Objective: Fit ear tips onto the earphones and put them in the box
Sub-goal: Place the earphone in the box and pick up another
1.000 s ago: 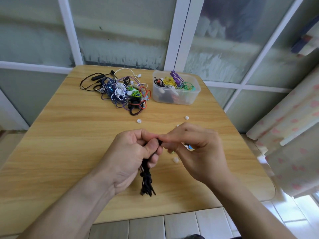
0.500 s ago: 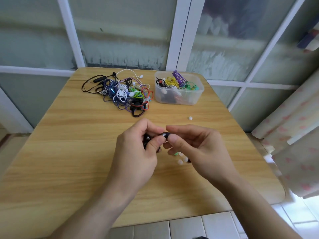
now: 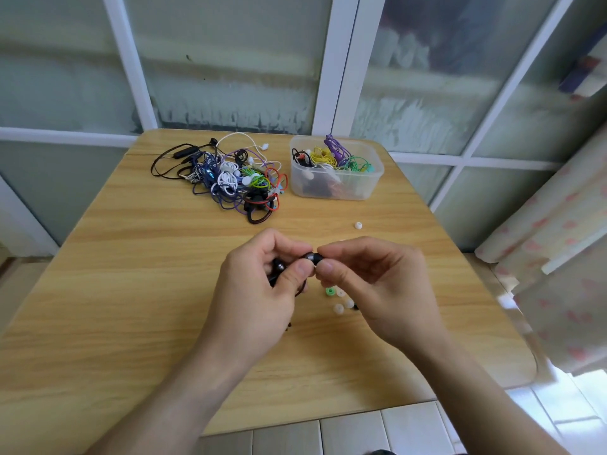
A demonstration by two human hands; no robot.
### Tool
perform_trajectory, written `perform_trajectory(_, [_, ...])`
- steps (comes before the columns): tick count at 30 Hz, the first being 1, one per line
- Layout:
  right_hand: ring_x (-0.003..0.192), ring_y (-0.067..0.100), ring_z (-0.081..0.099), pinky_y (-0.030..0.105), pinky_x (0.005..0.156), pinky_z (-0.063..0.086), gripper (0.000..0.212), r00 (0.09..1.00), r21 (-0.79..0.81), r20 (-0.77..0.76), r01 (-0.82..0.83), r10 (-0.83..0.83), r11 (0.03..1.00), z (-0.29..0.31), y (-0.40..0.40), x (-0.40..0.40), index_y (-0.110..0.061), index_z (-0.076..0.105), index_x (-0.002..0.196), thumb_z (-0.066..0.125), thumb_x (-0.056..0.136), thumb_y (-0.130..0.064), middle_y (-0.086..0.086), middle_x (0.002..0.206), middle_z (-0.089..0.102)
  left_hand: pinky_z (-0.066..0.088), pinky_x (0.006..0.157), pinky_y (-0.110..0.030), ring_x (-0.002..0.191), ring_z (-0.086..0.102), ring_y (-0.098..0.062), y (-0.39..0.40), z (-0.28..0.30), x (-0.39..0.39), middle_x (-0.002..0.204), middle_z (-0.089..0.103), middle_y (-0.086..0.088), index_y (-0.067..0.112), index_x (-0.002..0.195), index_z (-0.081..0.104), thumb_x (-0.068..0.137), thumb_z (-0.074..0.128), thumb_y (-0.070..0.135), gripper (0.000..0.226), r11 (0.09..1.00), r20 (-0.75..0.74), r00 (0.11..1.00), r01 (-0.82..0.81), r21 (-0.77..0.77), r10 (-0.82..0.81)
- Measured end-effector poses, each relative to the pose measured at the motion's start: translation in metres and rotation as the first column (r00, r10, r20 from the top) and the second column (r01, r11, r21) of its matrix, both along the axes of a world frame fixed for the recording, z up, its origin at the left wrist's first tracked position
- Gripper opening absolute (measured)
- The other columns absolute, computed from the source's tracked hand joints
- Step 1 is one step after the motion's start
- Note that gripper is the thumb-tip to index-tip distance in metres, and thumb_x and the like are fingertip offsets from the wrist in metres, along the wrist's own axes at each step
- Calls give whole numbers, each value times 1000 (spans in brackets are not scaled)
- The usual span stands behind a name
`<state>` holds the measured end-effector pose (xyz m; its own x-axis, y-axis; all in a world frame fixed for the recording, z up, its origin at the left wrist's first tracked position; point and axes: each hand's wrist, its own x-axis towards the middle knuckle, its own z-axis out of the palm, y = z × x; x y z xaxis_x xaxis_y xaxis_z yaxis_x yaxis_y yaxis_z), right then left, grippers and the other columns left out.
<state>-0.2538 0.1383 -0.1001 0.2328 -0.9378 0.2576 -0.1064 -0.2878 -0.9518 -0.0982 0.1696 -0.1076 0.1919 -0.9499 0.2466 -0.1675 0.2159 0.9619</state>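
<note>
Above the middle of the wooden table (image 3: 131,307), my left hand (image 3: 259,290) grips a black earphone (image 3: 310,257), with its bundled cable mostly hidden in my palm. My right hand (image 3: 377,284) pinches a dark ear tip (image 3: 318,257) against the earbud's end, thumb and forefinger closed on it. Loose ear tips (image 3: 340,305), white and one green (image 3: 329,292), lie on the table under my right hand. Another white tip (image 3: 358,225) lies farther back. A clear plastic box (image 3: 336,183) at the back right holds several coloured earphones.
A tangled pile of earphones (image 3: 230,178) in black, white, purple, green and red lies at the back left of the box. Frosted window panes with white frames stand behind the table. A patterned curtain (image 3: 558,257) hangs at the right.
The dangling black cable has been gathered up into my left hand. Both hands have kept together at the earbud, and my view has shifted slightly.
</note>
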Motion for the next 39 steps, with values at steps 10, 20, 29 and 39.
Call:
perform_trajectory(10, [61,9,65,17,55,48,8,998,119,49,-33,27,992,1,3,6,-6,73,93,68,88,-4,6,73,73,56,63,-27,61,67,-16,-4,-3,4,75,72,-4,11,87,67,83,69,-1,13,998,-67,997,49,27,-47])
perform_trajectory(20, [82,0,64,9,63,44,30,778,-133,-568,236,-269,963,1,-28,-43,-29,72,95,51,96,-7,-18,90,68,56,80,-27,82,70,-12,-7,-4,10,90,73,-3,16,106,65,90,56,-8,31,978,-68,992,118,170,-107])
perform_trajectory(29, [90,1,48,5,63,31,17,558,-80,-822,79,-110,994,-4,-31,-47,-34,70,95,59,91,-21,-16,96,51,56,75,-28,80,70,-14,-7,-5,14,93,70,-3,19,108,59,95,41,-7,34,971,94,985,124,206,-146])
perform_trajectory(39, [76,-2,45,8,61,34,3,531,-106,-839,53,-118,993,-7,-33,-39,-28,66,84,67,87,-26,-11,89,54,37,54,-31,43,49,-9,-7,-1,15,59,67,-1,18,93,48,80,51,-1,23,928,132,985,57,367,-113])
